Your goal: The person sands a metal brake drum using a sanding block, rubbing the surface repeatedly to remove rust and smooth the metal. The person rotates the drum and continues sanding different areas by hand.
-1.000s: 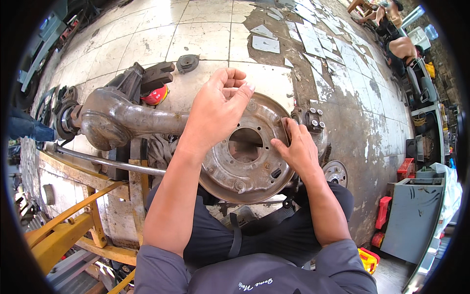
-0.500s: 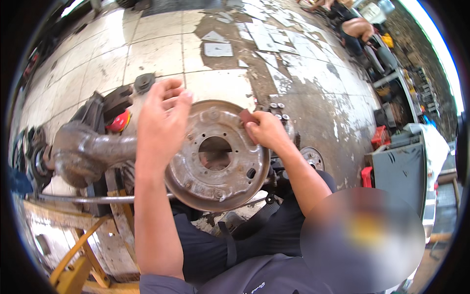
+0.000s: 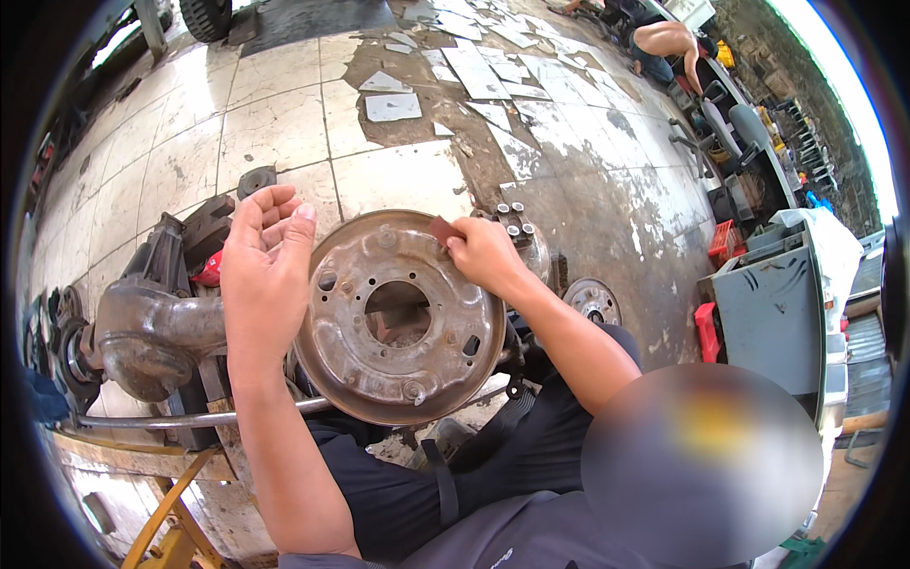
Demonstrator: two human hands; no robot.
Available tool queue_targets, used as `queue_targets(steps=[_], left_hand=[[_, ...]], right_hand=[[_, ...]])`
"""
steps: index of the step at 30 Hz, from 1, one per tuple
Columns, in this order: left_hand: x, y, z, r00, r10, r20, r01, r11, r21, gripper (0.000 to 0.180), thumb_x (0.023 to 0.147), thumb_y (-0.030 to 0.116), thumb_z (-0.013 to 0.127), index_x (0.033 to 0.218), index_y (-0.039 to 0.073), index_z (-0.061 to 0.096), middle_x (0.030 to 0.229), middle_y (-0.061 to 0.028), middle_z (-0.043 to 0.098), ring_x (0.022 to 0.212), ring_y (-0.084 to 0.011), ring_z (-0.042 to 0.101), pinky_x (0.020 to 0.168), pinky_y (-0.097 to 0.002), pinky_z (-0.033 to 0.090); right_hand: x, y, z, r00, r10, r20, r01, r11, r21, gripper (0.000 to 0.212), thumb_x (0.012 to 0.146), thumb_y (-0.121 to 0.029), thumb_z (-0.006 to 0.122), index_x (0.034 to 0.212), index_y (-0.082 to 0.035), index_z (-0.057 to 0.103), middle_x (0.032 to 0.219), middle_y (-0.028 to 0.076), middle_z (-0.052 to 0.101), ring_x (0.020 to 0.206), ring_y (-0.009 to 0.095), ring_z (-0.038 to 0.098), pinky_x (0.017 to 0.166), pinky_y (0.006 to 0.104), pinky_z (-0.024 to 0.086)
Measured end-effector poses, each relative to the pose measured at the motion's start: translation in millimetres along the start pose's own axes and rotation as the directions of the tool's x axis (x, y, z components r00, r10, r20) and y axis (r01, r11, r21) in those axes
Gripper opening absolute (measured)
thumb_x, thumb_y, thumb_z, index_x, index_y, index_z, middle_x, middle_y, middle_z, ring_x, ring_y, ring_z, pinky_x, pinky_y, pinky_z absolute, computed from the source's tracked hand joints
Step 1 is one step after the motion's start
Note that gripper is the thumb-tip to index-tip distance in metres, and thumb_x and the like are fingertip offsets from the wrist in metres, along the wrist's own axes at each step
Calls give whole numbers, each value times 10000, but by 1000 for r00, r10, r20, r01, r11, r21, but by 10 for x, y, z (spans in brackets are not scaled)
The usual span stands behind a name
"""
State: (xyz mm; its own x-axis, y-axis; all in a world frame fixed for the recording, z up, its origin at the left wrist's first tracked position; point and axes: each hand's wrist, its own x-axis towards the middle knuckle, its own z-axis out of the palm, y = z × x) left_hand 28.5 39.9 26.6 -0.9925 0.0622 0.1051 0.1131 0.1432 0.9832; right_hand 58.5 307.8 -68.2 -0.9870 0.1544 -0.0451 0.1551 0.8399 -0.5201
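Observation:
A round, worn metal brake backing plate (image 3: pixel 365 377) with a large centre hole stands in front of me, tilted up toward my view. My right hand (image 3: pixel 485 254) pinches a small reddish-brown piece of sandpaper (image 3: pixel 443 230) against the plate's upper right edge. At the plate's left side is my left hand (image 3: pixel 268 270), raised, its fingers loosely curled and apart with nothing visible in them. Whether it touches the plate's edge I cannot tell. Behind my left forearm, a thick rusty axle housing (image 3: pixel 156 327) reaches toward the plate.
A metal bar (image 3: pixel 180 419) runs below the housing, above a yellow frame (image 3: pixel 156 526). At right stand a grey cabinet (image 3: pixel 773 318) and a red crate (image 3: pixel 725 242). Broken tiles (image 3: pixel 391 106) lie on the floor ahead. Another person (image 3: pixel 666 43) bends by a bench at the far right.
My right hand with the sandpaper has shifted a little farther up along the plate's edge. My left hand has drawn slightly left. The whole view has shifted somewhat.

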Motion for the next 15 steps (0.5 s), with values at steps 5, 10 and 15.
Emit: queue_targets(steps=[5, 10, 15], left_hand=[[47, -64, -78, 999, 29, -17, -29, 1000, 2, 333, 1017, 165, 673, 1258, -48, 588, 1102, -89, 651, 963, -96, 618, 824, -234, 522], [81, 49, -240, 993, -4, -114, 12, 997, 72, 358, 1015, 177, 675, 1267, -61, 585, 1097, -87, 652, 946, -93, 614, 804, -230, 516], [78, -52, -243, 993, -55, -108, 73, 982, 173, 362, 1001, 189, 689, 1268, -43, 608, 1088, -94, 668, 944, -113, 624, 798, -251, 524]], right_hand=[[194, 4, 22, 993, -115, -6, 115, 993, 13, 272, 888, -162, 658, 1109, -25, 740, 1001, 278, 712, 1000, 441, 690, 892, 489, 542], [61, 111, -42, 999, 4, 41, -5, 1000, 12, 256, 882, -171, 656, 1067, -21, 752, 952, 253, 726, 950, 414, 713, 854, 474, 544], [161, -87, -100, 996, -25, 86, 27, 999, -32, 231, 888, -126, 665, 1052, 15, 746, 972, 285, 712, 965, 459, 686, 877, 495, 532]])
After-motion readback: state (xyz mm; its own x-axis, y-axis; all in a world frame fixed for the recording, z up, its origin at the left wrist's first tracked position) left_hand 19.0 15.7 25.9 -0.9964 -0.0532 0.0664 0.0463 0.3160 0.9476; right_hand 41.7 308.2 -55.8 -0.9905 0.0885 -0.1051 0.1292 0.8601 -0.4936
